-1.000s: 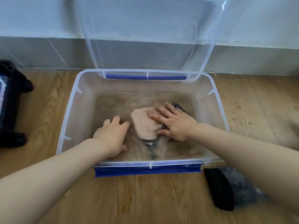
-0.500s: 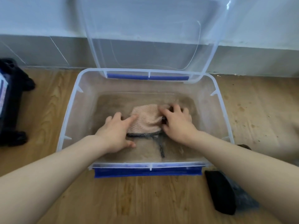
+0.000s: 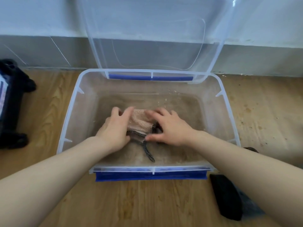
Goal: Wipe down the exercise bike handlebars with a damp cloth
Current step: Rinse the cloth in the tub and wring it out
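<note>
Head view looks down into a clear rectangular plastic storage bin point(image 3: 68, 125) with blue latches, standing on the wooden plank floor point(image 3: 131, 202) close to its far edge by the grey skirting, its transparent lid point(image 3: 152, 30) tipped up at the back. Shallow, murky water lies in the bottom, and the pale pink knitted cloth point(image 3: 140, 120) sits in it near the middle, with a black-and-white speckled cord point(image 3: 148, 153) trailing toward the near wall. The left hand point(image 3: 114, 130) curls over the cloth's left side, its grip closed on the fabric; the right hand point(image 3: 170, 128) presses on the right side with fingers bent, grasping the cloth's edge, though how firmly cannot be told. This looks like the wetting stage, with the handlebars not in sight and wiping not yet begun. The risk from here is lifting the cloth soaked: unwrung, it would likely drip onto the wood. The cord could also tangle in the fingers or come up with the cloth. A black object point(image 3: 226, 197) lies on the floor just beside the bin's near right corner, within reach of any spill.
</note>
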